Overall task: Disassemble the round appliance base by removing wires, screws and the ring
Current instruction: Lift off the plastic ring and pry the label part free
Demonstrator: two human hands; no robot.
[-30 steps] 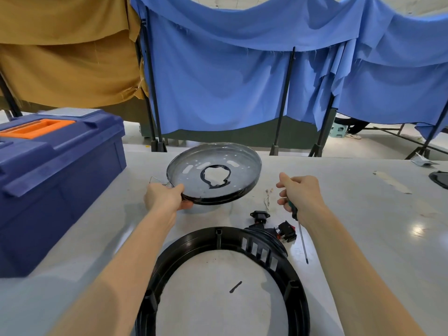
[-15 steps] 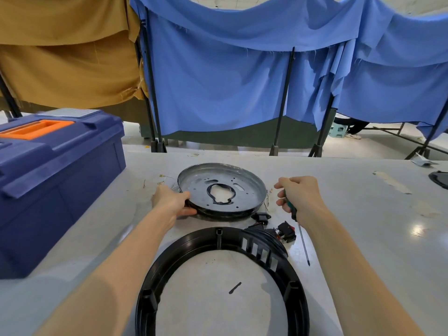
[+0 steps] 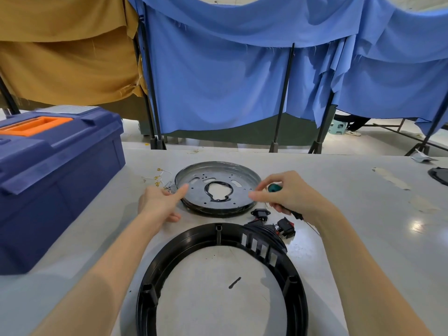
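A round metal plate [image 3: 238, 176] with a black-edged centre hole lies flat on the grey table [image 3: 363, 214]. My left hand [image 3: 160, 202] hovers at its left rim, fingers relaxed, thumb near the edge, holding nothing. My right hand [image 3: 288, 195] grips a screwdriver [image 3: 275, 187] with a green handle at the plate's right rim, its index finger reaching over the plate. The black plastic ring [image 3: 218, 238] lies nearer to me. A black socket [image 3: 260, 212] and a red-black switch [image 3: 286, 227] sit between plate and ring. Loose wires [image 3: 160, 177] lie left of the plate.
A blue toolbox [image 3: 55, 170] with an orange handle stands at the table's left. A small dark piece [image 3: 234, 283] lies inside the ring. Blue and tan cloths hang on stands behind the table. A dark object [image 3: 440, 175] sits at the right edge.
The metal plate came down from a tilted, lifted pose to lie flat. My left hand let go of its rim and opened. My right hand moved left toward the plate with the screwdriver.
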